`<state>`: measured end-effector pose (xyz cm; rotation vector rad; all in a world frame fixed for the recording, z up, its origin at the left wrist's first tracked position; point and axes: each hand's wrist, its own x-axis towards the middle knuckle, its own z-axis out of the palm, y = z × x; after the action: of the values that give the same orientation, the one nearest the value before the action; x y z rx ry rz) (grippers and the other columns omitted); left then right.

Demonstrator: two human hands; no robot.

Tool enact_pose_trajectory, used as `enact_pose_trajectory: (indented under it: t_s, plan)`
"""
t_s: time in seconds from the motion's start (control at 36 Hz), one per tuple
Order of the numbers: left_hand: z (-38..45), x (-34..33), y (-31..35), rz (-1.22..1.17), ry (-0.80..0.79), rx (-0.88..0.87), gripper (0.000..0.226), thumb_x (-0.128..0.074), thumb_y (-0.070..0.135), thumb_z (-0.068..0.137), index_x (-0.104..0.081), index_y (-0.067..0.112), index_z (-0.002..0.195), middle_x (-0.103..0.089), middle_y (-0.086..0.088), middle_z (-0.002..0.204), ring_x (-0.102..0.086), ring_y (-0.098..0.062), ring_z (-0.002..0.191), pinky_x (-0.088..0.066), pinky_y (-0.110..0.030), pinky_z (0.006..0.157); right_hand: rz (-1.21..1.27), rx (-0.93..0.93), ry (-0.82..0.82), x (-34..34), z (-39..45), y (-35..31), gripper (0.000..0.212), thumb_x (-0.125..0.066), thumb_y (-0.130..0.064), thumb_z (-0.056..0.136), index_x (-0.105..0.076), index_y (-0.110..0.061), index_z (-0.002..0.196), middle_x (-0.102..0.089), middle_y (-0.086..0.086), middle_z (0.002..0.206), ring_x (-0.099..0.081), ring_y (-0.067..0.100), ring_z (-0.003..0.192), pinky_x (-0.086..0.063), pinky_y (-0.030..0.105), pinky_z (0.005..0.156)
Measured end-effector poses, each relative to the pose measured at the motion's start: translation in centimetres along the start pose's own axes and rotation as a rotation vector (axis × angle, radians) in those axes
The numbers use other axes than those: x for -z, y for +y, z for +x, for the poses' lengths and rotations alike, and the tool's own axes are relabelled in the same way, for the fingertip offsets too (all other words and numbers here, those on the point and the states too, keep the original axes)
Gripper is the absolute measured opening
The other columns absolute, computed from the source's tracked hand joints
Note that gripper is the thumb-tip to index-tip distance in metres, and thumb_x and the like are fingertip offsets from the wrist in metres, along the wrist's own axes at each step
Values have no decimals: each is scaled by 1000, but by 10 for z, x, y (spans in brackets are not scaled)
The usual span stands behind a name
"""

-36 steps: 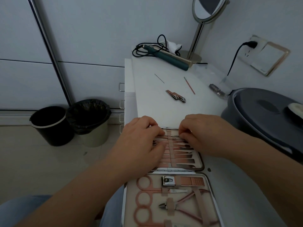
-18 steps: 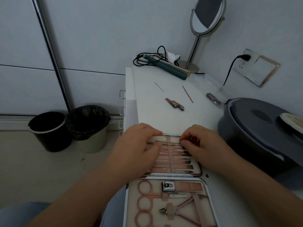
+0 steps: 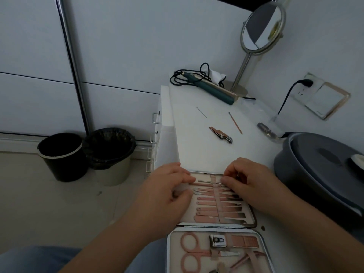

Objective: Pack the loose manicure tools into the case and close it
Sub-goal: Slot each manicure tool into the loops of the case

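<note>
White desktop [image 3: 199,150]: thin tool [image 3: 206,181] crosswise, left-right.

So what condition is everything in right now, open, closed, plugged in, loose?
Case: open, lying flat.
Thin tool: under the strap, both hands on it.
Left hand: fingers on the tool's left end.
Right hand: pinching its right end.
Nail clipper: loose on the table.
Two thin sticks: loose.
Plug: in the socket.

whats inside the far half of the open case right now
The far half of the case holds a row of rose-gold tools under a strap. The left hand and right hand cover both ends of the top slots, so those are hidden.
</note>
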<state>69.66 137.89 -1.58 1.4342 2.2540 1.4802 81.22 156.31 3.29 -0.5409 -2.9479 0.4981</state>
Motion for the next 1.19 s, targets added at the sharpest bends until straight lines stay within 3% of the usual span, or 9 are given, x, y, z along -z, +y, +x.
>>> enact_pose_trajectory:
  t_s: [0.17, 0.31, 0.42, 0.5, 0.64, 0.83, 0.92, 1.03, 1.19]
  plan:
    - [1, 0, 2, -25, -9, 16, 23, -61, 20, 80, -65, 26, 102, -46, 27, 106, -32, 14, 112, -17, 8, 84, -7, -46, 180, 4, 31, -13, 19, -54, -44, 83, -48, -39, 65, -50, -20, 68, -46, -5, 59, -28, 11, 55]
    - [0, 1, -2, -55, -42, 25, 24, -60, 22, 82, -64, 27, 104, -51, 24, 108, -30, 17, 117, -15, 6, 90, -72, -133, 252, 7, 101, -22, 12, -52, -36, 86, -57, -32, 76, -52, -20, 70, -48, -1, 66, -34, 18, 57]
    - [0, 2, -7, -195, -29, 135, 23, -59, 23, 81, -64, 33, 102, -53, 24, 115, -27, 21, 116, -19, 2, 94, -204, -223, 225, 8, 159, -20, 23, -45, -21, 87, -66, -14, 85, -64, 1, 81, -57, 18, 70, -46, 27, 61]
    - [3, 4, -10, -338, -43, 217, 21, -58, 21, 82, -65, 37, 94, -59, 17, 117, -32, 10, 123, -27, -13, 99, -292, -320, 185, 7, 189, -13, 21, -42, -10, 85, -57, -6, 70, -56, 5, 71, -52, 20, 67, -39, 27, 57]
    - [6, 6, -14, -411, -49, 191, 21, -52, 34, 72, -61, 44, 87, -62, 24, 90, -54, 6, 95, -44, -21, 88, -316, -398, 113, 0, 213, 3, 18, -45, -10, 86, -51, -7, 69, -49, 3, 71, -48, 20, 71, -36, 25, 57]
    - [8, 8, -17, -398, -45, 157, 29, -55, 30, 75, -51, 54, 91, -44, 42, 106, -50, 12, 97, -41, -9, 85, -383, -421, 102, 6, 226, 8, 28, -48, -13, 85, -41, -18, 58, -42, 2, 64, -46, 23, 69, -40, 30, 63]
    - [6, 7, -19, -361, -36, 146, 33, -58, 28, 79, -49, 55, 94, -46, 43, 106, -49, 12, 99, -41, -11, 86, -472, -417, 79, 6, 230, 4, 34, -44, -2, 84, -35, -13, 54, -37, 2, 58, -36, 16, 53, -29, 23, 48]
    - [3, 4, -19, -313, -13, 116, 38, -53, 36, 75, -40, 60, 102, -37, 47, 114, -46, 12, 104, -43, -16, 90, -617, -368, 40, 8, 233, -4, 29, -47, -2, 78, -36, -11, 52, -39, 1, 55, -37, 16, 48, -28, 19, 47]
    - [3, 2, -20, -380, -31, 150, 29, -59, 28, 80, -54, 51, 97, -52, 38, 107, -49, 13, 102, -43, -12, 88, -700, -290, -2, 7, 231, -5, 31, -50, -12, 82, -39, -11, 54, -41, 1, 57, -38, 15, 49, -27, 20, 46]
